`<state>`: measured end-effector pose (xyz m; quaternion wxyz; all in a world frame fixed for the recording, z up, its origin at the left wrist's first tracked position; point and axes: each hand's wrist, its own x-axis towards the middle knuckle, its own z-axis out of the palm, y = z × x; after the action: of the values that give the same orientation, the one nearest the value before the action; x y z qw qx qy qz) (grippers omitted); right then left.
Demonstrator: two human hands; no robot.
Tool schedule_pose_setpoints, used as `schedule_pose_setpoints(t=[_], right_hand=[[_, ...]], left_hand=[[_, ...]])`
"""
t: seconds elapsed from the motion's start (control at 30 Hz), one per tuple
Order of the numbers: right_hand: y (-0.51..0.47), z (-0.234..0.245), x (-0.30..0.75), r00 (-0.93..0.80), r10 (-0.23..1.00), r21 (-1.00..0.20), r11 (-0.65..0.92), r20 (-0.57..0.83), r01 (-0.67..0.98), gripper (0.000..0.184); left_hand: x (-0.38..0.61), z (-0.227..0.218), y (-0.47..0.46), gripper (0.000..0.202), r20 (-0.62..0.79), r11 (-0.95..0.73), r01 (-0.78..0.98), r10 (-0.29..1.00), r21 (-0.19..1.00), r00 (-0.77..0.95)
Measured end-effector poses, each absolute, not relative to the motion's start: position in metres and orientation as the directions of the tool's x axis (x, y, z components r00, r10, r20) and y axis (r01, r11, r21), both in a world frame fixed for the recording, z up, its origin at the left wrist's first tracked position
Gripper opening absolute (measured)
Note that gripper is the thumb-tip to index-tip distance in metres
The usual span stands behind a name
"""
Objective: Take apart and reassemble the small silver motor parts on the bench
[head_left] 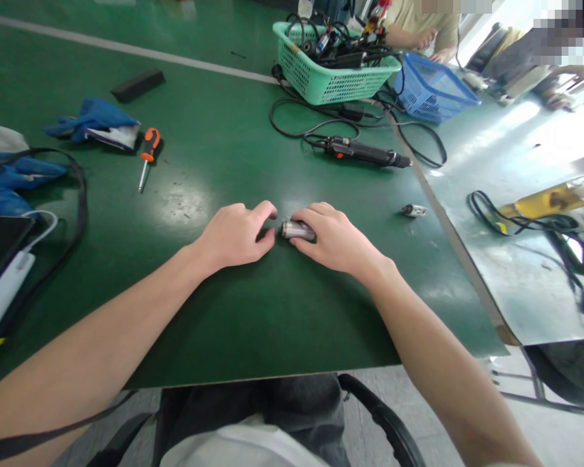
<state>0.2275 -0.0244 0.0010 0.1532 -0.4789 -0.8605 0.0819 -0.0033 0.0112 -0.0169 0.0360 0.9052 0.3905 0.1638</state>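
Observation:
My right hand [333, 239] rests on the green table [214, 168], fingers curled around a small silvery metal cylinder [296, 229] that lies on its side. My left hand [238, 233] sits just left of it, fingers curled, thumb and forefinger pinched together at the cylinder's left end. Whether the left fingers touch the cylinder or hold a small part is hidden.
A small metal part [413, 210] lies to the right. Farther back are a black electric screwdriver [365, 152] with cable, a green basket [331, 68] of tools, a blue basket [433, 87], an orange-handled screwdriver [147, 155] and blue gloves [95, 120]. Another person's arms [418, 35] are at the far edge.

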Motion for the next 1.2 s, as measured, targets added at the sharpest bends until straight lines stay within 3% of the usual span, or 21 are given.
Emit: schedule_pose_setpoints(t=[0.23,0.47,0.63,1.0,1.2], right_hand=[[-0.036,-0.002,0.223,-0.493,0.845,-0.295,0.535,0.210,0.792,0.027],[-0.040,-0.010,0.206,-0.529,0.808,-0.330,0.590,0.261,0.737,0.017],[-0.042,-0.017,0.204,-0.483,0.816,-0.368,0.576,0.318,0.730,0.021],[-0.044,-0.018,0.198,-0.452,0.830,-0.320,0.547,0.326,0.774,0.014],[-0.046,-0.016,0.193,-0.428,0.857,-0.221,0.494,0.287,0.841,0.012]], left_hand=[[-0.004,-0.012,0.010,0.027,0.228,-0.793,0.601,0.607,0.101,0.762],[-0.004,-0.014,0.010,0.026,0.225,-0.819,0.572,0.566,0.043,0.793],[-0.005,-0.014,0.010,0.026,0.224,-0.828,0.559,0.553,0.044,0.802],[-0.008,-0.016,0.009,0.025,0.231,-0.836,0.548,0.538,0.026,0.810],[-0.008,-0.014,0.008,0.023,0.266,-0.847,0.530,0.519,0.032,0.813]])
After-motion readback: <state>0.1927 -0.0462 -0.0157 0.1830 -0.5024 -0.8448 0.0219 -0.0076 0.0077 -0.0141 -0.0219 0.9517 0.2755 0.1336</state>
